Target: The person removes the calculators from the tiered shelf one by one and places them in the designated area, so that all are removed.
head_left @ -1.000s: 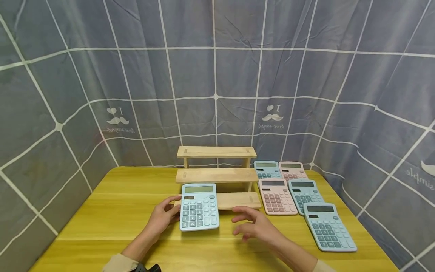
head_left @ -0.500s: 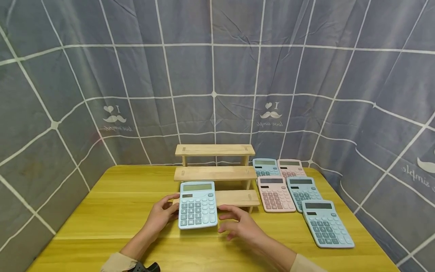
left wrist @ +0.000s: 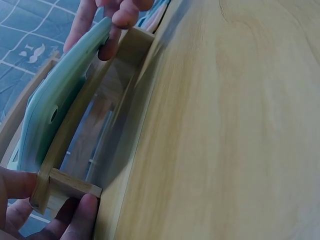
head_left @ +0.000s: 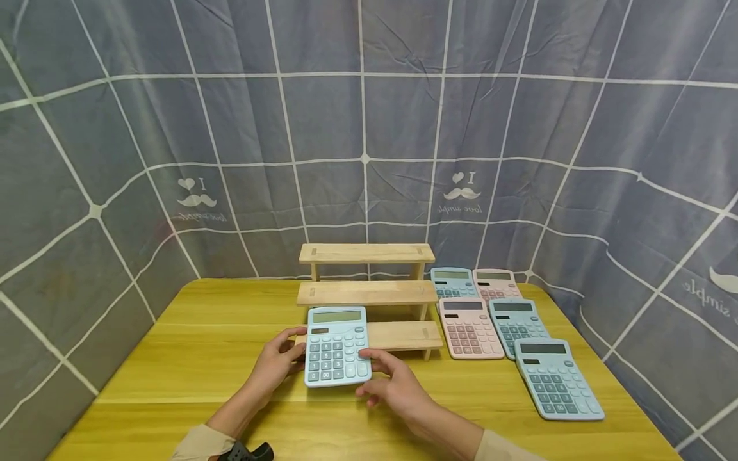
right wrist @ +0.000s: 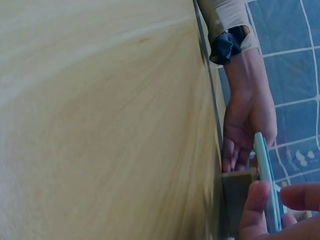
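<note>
A light blue calculator (head_left: 337, 349) leans face-up on the lowest step of a three-tier wooden display stand (head_left: 403, 334). My left hand (head_left: 273, 362) grips the left end of that step. In the left wrist view its fingers lie at the board's end and at the stand leg (left wrist: 75, 185), close by the calculator's lower corner. My right hand (head_left: 394, 384) pinches the calculator's lower right edge between thumb and fingers. The right wrist view shows the calculator (right wrist: 268, 180) edge-on, with right-hand fingers on both sides of it.
To the right of the stand lie several calculators, among them a pink one (head_left: 469, 330) and a blue one (head_left: 558, 379) nearest me. Some overlap. The stand's two upper tiers (head_left: 367, 253) rise behind. A grey checked curtain (head_left: 323, 128) hangs around the yellow wooden table (head_left: 173, 384).
My right hand has moved left from beside the stand to the calculator's right edge and now pinches it. The left hand and calculator have stayed in place.
</note>
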A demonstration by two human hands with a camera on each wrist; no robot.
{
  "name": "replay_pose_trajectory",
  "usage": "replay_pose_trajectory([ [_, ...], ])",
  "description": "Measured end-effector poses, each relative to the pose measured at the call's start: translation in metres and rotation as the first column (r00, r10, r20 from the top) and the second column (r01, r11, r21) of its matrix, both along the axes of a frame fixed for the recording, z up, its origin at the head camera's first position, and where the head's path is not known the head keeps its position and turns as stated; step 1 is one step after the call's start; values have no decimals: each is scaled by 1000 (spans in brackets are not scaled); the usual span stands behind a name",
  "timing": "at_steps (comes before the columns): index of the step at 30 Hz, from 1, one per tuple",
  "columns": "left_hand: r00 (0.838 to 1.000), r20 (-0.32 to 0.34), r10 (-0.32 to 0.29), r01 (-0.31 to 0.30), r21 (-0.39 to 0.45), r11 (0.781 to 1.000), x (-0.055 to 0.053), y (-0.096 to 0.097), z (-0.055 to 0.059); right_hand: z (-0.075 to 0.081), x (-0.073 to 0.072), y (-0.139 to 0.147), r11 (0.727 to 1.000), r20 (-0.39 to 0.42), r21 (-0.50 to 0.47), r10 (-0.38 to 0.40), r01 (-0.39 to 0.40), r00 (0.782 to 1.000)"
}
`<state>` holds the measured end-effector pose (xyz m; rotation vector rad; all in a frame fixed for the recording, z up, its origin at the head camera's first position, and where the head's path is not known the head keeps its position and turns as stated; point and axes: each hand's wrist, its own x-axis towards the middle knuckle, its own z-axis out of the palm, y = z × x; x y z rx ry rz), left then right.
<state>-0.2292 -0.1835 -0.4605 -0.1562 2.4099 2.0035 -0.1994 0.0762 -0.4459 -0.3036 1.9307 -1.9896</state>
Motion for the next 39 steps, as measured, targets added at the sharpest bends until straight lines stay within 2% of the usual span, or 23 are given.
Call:
replay_pose_trajectory([
  [15, 1000, 4, 5, -5, 6, 1000, 1, -1, -2, -3, -6, -3, 999, -37, 11, -45, 46, 998],
  [28, 1000, 2, 6, -6, 7, 1000, 0, 0, 1, -1, -11, -4, 999, -16, -42, -26, 25, 1000],
  [39, 1000, 6, 14, -14, -1, 1000, 0, 0, 0, 0, -6, -5, 997, 5, -60, -49, 49, 999],
])
